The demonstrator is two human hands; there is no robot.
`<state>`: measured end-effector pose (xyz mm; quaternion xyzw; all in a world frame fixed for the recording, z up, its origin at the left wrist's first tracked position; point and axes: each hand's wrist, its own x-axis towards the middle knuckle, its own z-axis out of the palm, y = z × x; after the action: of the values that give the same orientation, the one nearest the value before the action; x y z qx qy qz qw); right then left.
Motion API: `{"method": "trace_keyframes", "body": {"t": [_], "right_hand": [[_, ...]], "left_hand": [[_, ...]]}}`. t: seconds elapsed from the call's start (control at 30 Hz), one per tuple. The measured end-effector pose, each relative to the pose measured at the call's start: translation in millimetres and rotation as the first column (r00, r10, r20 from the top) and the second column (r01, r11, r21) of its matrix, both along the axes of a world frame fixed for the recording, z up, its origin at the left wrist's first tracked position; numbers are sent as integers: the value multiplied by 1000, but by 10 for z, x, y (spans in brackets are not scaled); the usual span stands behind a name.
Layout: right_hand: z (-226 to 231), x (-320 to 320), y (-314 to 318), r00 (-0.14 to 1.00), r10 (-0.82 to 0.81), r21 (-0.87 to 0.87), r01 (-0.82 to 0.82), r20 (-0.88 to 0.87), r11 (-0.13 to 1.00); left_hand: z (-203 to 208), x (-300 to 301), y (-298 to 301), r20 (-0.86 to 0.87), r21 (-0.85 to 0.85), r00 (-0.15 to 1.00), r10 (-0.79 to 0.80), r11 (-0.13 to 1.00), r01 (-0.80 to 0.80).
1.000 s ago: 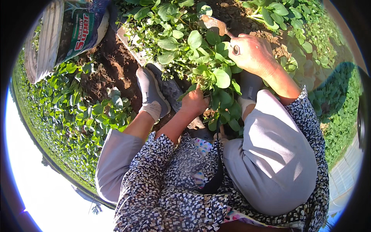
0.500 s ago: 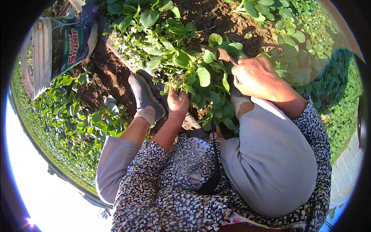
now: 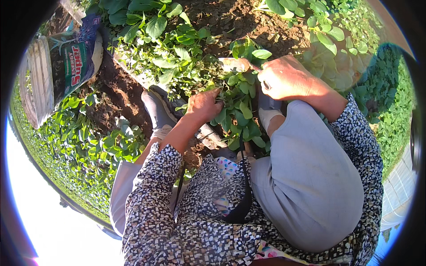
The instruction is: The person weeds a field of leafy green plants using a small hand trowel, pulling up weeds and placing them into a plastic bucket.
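My left hand (image 3: 204, 105) is closed around the stems of a leafy green plant (image 3: 235, 91), low between my feet. In my right hand (image 3: 284, 80) is a short-handled tool with a flat, rust-brown blade (image 3: 235, 64); its handle is mostly hidden in my fist. The blade points left and lies among the leaves, just above and to the right of my left hand. Small-leaved weeds (image 3: 177, 77) grow thickly to the left of the blade. What lies under my left fingers is hidden.
A white bucket (image 3: 42, 80) with a dark printed label lies tipped at the upper left. A pale board-like strip (image 3: 133, 71) runs beside the soil near my left shoe (image 3: 156, 108). Broad-leaved plants (image 3: 151, 22) grow at the top, others around bare brown soil (image 3: 217, 20).
My left hand has moved up and turned rightward, toward the blade. The blade has come further left and is more exposed. My right hand has shifted slightly left and up.
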<state>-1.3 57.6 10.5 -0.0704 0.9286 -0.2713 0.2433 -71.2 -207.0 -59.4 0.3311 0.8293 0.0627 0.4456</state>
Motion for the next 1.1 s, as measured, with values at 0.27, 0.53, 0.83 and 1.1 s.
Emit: {"method": "trace_keyframes", "body": {"t": [0.27, 0.53, 0.83, 1.1], "right_hand": [[-254, 21, -77, 999, -13, -71, 10, -48, 997], [-307, 51, -126, 999, -15, -34, 16, 34, 999], [-563, 136, -69, 903, -407, -358, 428, 135, 830], [-258, 20, 117, 938, -339, -228, 346, 69, 910]], "left_hand": [[45, 129, -196, -32, 315, 959, 281, 914, -257], [-103, -555, 504, -249, -214, 969, -5, 975, -50], [-264, -540, 393, -132, -225, 990, -45, 974, 14], [-455, -435, 290, -147, -272, 967, 209, 931, -242]]}}
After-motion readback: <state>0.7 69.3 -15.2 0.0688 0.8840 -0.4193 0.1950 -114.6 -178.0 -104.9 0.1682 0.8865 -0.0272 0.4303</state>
